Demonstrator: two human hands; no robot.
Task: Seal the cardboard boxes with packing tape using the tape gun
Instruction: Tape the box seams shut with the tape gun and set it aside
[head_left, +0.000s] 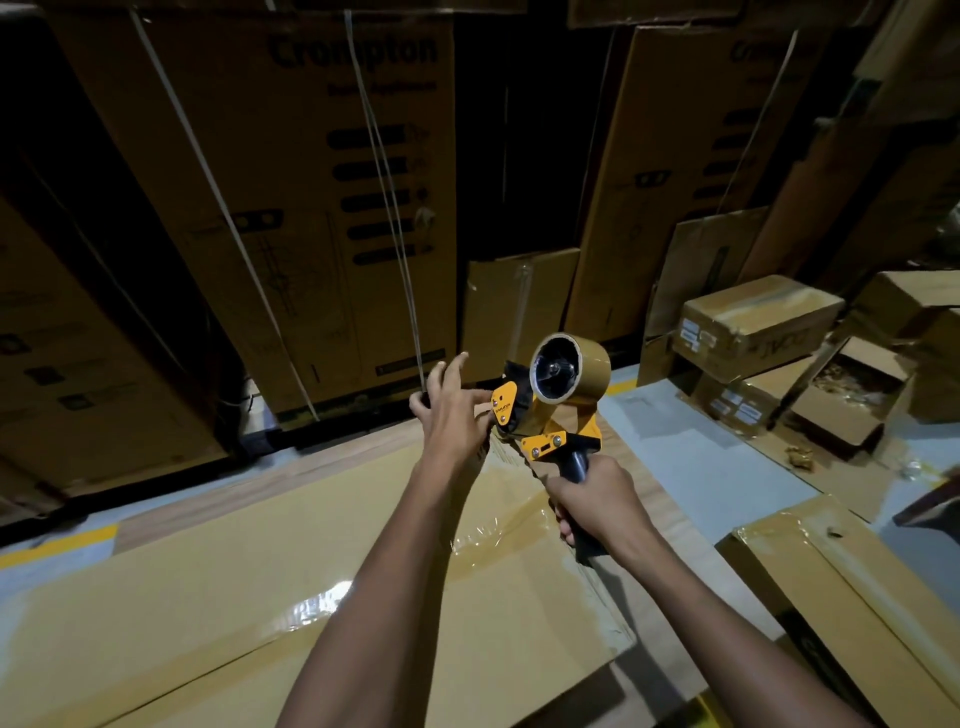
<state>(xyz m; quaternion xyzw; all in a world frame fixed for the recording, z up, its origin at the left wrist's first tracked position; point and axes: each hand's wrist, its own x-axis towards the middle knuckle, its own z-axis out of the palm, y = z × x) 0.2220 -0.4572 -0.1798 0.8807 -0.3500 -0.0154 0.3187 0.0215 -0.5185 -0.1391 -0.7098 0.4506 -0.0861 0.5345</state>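
Observation:
A large flat cardboard box (218, 597) lies in front of me, with shiny tape strips across its top. My right hand (597, 506) grips the dark handle of a yellow tape gun (545, 415), which carries a roll of brown packing tape (571, 369). The gun's front end sits at the box's far right corner. My left hand (452, 408) is at the yellow front plate of the gun, thumb against it and the other fingers spread and raised.
Tall printed cartons (311, 208) stand close behind the box. Smaller taped and open boxes (753, 327) pile up at the right. Another flat taped box (857, 587) lies at the lower right. Grey floor with a yellow line (57, 543) shows at the left.

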